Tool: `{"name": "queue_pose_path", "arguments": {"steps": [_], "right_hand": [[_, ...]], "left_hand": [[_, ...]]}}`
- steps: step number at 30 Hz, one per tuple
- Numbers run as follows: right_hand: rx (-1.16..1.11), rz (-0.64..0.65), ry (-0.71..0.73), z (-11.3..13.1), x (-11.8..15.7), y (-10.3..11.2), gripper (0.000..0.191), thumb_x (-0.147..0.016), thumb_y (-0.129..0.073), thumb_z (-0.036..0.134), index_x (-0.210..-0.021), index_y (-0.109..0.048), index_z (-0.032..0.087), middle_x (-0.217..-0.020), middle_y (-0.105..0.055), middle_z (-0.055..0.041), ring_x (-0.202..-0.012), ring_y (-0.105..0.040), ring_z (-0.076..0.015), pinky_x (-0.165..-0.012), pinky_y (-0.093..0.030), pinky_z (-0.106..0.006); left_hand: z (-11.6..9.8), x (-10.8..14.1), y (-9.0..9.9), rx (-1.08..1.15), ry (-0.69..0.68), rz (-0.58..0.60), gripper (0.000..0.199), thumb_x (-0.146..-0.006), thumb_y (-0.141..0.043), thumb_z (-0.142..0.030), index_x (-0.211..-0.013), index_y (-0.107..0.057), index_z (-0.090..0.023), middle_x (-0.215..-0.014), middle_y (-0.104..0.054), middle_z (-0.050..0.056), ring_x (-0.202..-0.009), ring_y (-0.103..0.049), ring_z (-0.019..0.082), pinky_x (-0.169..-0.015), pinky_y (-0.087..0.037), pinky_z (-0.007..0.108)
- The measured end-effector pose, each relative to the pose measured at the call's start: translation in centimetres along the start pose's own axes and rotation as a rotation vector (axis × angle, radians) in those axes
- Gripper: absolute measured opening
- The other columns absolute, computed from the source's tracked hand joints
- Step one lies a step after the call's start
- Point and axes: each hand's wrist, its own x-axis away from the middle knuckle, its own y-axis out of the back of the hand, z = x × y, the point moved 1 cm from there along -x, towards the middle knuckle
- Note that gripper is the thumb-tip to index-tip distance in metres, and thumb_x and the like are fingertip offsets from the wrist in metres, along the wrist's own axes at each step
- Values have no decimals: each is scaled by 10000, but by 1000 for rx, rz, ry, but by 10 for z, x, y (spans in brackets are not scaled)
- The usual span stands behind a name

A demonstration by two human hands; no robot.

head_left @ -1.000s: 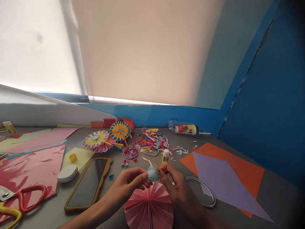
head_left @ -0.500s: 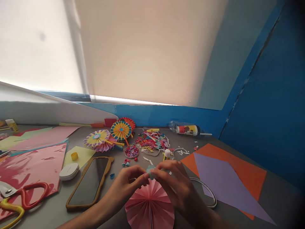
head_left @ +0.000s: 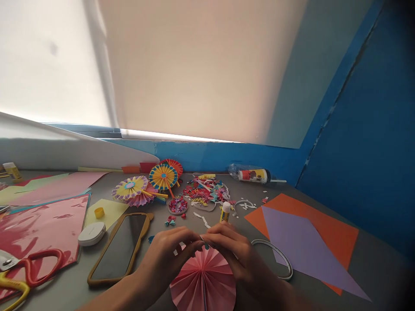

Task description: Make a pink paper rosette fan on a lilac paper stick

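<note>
My left hand (head_left: pixel 175 250) and my right hand (head_left: pixel 231 250) meet at the fingertips over the top of a pink pleated paper rosette (head_left: pixel 203 280). Between the pinched fingers of both hands is a small teal paper piece (head_left: pixel 206 245), mostly hidden by the fingers. The rosette lies flat below my hands, a dark slit running from its centre toward me. Just beyond my right hand stands a glue stick (head_left: pixel 225 212) with a white top.
A phone (head_left: pixel 119 248), a white case (head_left: pixel 92 234) and red-yellow scissors (head_left: pixel 29 270) lie left. Finished paper fans (head_left: pixel 164 176) and paper scraps (head_left: pixel 207 192) sit behind. Right are purple paper (head_left: pixel 308 246), orange paper (head_left: pixel 343 233), a white ring (head_left: pixel 288 268) and a glue bottle (head_left: pixel 254 176).
My fingertips have closed in on the teal piece, which now shows much less between them. My right hand has lowered slightly, uncovering more of the glue stick. The view has shifted a little.
</note>
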Motion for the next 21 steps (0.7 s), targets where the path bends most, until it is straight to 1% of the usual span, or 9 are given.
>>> {"name": "queue_pose_path", "arguments": {"steps": [4,6,7,10,14,17,21], "right_hand": [[-144,67,-94,8,-3,5,282,-974,-396,152,-1135,-615,227,-972,-601,-57,-896,-565,-164,-799,-495,-298],[-150,74,-110,9,-4,7,285,-979,-387,156,-1130,-617,227,-971,-597,-57,-894,-567,-160,-792,-497,-290],[-125,73,-93,8,-4,6,279,-978,-393,160,-1131,-616,228,-964,-601,-58,-884,-567,-162,-786,-497,-295],[36,57,27,1,-2,4,263,-967,-414,150,-1133,-606,216,-932,-622,-61,-859,-562,-174,-770,-492,-322],[323,39,165,-6,2,0,269,-951,-401,97,-1108,-601,182,-935,-632,-72,-865,-563,-187,-766,-482,-350],[491,60,231,-2,2,1,246,-958,-405,105,-1119,-588,144,-930,-636,-80,-876,-568,-197,-754,-477,-352],[609,88,280,5,2,0,251,-970,-382,112,-1107,-593,121,-935,-641,-91,-895,-578,-206,-767,-483,-357]], "left_hand": [[-3,3,2,-51,-22,15,204,-903,-531,-339,-883,-678,-200,-735,-671,25,-641,-612,138,-575,-451,207],[-5,3,3,-53,-20,14,200,-903,-524,-330,-882,-673,-198,-740,-665,27,-641,-611,137,-562,-451,200],[-5,3,3,-49,-19,17,198,-902,-523,-327,-881,-671,-197,-742,-664,27,-642,-611,137,-558,-452,196],[-3,2,2,-31,-17,37,195,-901,-521,-319,-882,-672,-197,-759,-669,31,-645,-615,137,-547,-453,187],[2,0,-1,-45,-15,70,196,-907,-520,-313,-899,-680,-200,-760,-686,36,-639,-624,140,-568,-453,192],[3,0,-1,-52,-3,85,202,-908,-529,-315,-879,-689,-194,-742,-696,37,-648,-637,147,-592,-454,198],[2,-1,-1,-15,20,94,228,-911,-523,-330,-859,-701,-196,-746,-707,38,-639,-639,145,-569,-450,190]]}}
